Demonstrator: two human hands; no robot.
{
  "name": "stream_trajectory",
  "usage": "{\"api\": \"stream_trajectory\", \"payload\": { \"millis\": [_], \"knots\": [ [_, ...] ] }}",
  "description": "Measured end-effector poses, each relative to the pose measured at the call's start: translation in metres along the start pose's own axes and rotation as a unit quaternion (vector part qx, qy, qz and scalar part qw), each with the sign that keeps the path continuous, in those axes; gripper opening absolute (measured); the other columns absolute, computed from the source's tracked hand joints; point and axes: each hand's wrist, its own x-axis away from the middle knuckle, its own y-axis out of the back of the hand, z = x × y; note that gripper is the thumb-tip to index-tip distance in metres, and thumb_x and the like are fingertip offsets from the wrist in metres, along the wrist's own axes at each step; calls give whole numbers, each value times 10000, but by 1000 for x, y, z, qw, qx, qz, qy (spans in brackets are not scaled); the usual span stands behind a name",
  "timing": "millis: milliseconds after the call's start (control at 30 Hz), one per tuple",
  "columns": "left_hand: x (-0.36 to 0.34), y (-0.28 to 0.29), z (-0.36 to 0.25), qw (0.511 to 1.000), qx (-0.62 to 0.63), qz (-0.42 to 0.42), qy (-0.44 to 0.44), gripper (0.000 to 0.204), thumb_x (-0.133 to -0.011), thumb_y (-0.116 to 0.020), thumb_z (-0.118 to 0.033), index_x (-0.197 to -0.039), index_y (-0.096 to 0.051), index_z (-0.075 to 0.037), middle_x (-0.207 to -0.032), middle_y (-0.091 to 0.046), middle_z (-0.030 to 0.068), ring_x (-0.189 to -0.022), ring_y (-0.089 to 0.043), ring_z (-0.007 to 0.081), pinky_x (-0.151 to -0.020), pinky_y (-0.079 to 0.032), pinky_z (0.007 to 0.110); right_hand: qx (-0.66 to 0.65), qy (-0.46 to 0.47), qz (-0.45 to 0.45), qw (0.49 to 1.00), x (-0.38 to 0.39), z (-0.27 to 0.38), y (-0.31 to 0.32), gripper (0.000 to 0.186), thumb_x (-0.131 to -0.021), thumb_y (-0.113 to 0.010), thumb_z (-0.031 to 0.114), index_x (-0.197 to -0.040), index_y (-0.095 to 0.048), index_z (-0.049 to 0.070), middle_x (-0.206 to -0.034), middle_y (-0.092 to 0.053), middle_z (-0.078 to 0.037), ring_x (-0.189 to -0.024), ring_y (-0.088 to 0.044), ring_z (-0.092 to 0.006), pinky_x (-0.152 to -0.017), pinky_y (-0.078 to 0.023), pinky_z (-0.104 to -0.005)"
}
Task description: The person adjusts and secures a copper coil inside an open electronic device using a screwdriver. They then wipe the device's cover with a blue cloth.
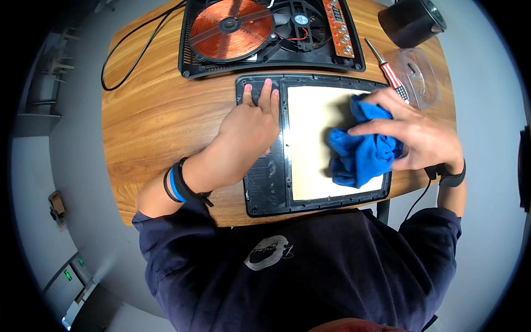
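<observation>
Two hands worked on a black-framed cooktop panel point(265, 182) lying flat at the centre of the frame. The left hand point(249, 133) lay open and palm-down on the panel's dark left strip, two fingers stretched toward its upper left corner, gripping nothing. A black and blue wristband point(178, 185) circled that wrist. The right hand point(415, 135) was closed over a crumpled blue cloth point(359, 152), fingers curled across the top of it, pressing it against the right part of the panel's pale cream centre point(307, 138). A black band sat on the right wrist at the right edge of the panel.

Just above the panel, toward the top of the frame, stood the opened black base of an induction cooker point(271, 52), its copper coil point(231, 29) exposed at left, a small fan beside it, and an orange circuit strip at right. A black cord point(124, 47) looped from it across the upper left of the wooden worktop point(155, 116). Right of the base lay a screwdriver with a red-and-white handle point(390, 69), next to a clear plastic container point(417, 74), with a dark round object point(409, 19) above both.
</observation>
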Motion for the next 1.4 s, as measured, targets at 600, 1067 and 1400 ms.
{"api": "stream_trajectory", "payload": {
  "millis": [600,1067,1400],
  "knots": [
    [28,-1,-11,998,45,-29,-45,832,-923,-876,-213,-1627,-576,113,-1768,-487,330,-1520,-617,534,-1069,-663,409,71,13,-78,994,-56,-24,-27,542,-931,-688,-40,-1452,-681,109,-1391,-618,-159,-1246,-732,-375,-997,-648,-470],
    [26,-5,-28,996,39,0,75,510,-981,-745,-94,-1470,-768,50,-1471,-752,310,-1356,-733,465,-1048,-664,483,210,67,-195,956,-152,7,-48,371,-931,-850,115,-1302,-838,104,-1090,-612,-100,-1001,-713,-297,-812,-622,-407],
    [25,-8,-17,995,45,-76,48,255,-934,-794,-138,-1114,-903,6,-1084,-852,190,-1032,-819,352,-843,-670,450,324,77,-150,931,-169,11,-60,357,-954,-843,242,-1276,-829,87,-1175,-662,-88,-1077,-697,-260,-806,-648,-378]
  ]
}}
